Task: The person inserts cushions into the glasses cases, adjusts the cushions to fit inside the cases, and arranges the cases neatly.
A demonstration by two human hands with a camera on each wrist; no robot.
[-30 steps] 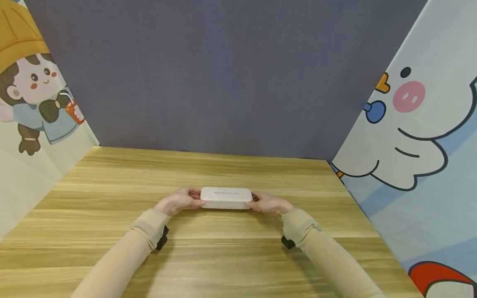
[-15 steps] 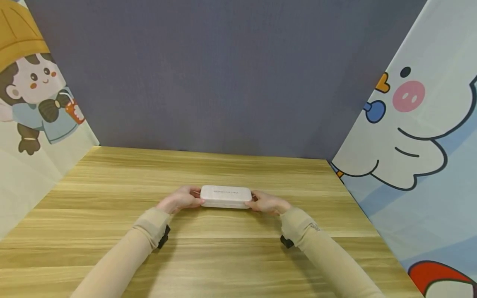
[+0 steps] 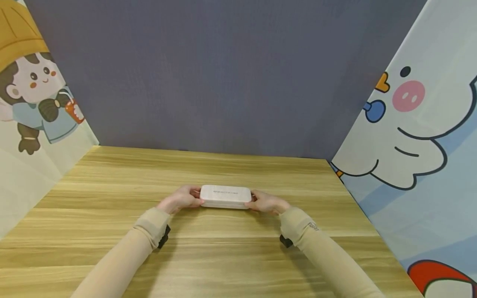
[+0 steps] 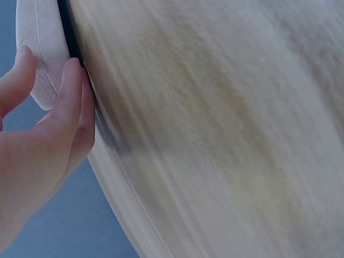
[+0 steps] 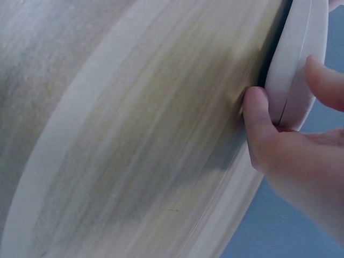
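Note:
A pale pinkish-white glasses case (image 3: 225,196) with small dark lettering on its lid is held level, close over the wooden tabletop, its lid closed. My left hand (image 3: 182,198) grips its left end, and my right hand (image 3: 267,203) grips the right end. In the left wrist view, the thumb of the left hand (image 4: 40,156) lies on the case (image 4: 45,48) by the lid seam, with fingers at its lower edge. Much the same hold shows in the right wrist view, where the right hand (image 5: 301,150) has a fingertip under the case (image 5: 295,64) and its thumb by the seam.
The wood-grain table (image 3: 223,256) runs back to a dark grey panel (image 3: 208,74). Cartoon-printed panels stand at the left (image 3: 41,165) and the right (image 3: 439,207). Dark straps with a black device (image 3: 164,236) sit at the wrists.
Held at both ends, the glasses case has shifted very slightly away from me, both hands moving with it. Over the last half second almost nothing has moved.

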